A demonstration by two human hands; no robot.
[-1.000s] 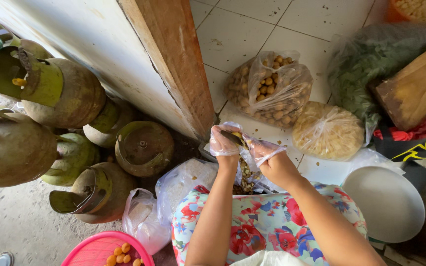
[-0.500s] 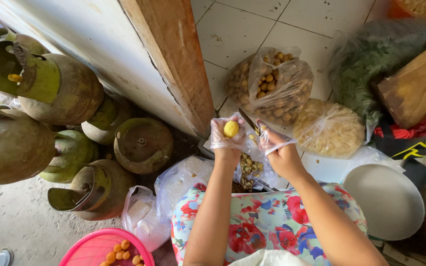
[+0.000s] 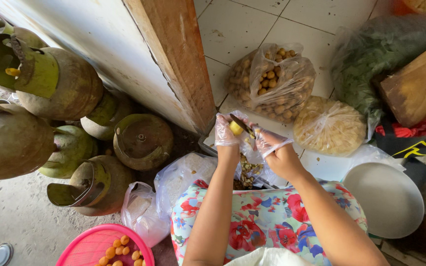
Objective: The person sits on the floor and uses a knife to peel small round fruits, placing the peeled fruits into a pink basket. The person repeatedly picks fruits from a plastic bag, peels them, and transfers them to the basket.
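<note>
While both hands work close together above the lap, the left hand [image 3: 227,132], in a thin clear plastic glove, pinches a small yellow fruit [image 3: 235,128] between its fingertips. At three o'clock of the fruit, the right hand [image 3: 277,150], also gloved, is closed around a small knife [image 3: 241,124], its dark blade lying across the top of the fruit. This looks like the peeling step, with the cut under way; finishing it would call for turning the fruit against the blade while the peel drops.

Nearest, at six o'clock, a flowered cloth [image 3: 267,226] covers the lap. At seven o'clock sits a pink basket [image 3: 82,249] holding small orange fruits. Just under the hands, a pile of brownish scraps [image 3: 246,170] lies on plastic. At four o'clock rests a pale round plate [image 3: 388,199]. Green gas cylinders [image 3: 141,140] crowd nine o'clock. Farther off, at one o'clock, stands an open bag of brown-skinned fruits [image 3: 272,81], with a tied bag of pale pieces [image 3: 329,125] just beside it.
</note>
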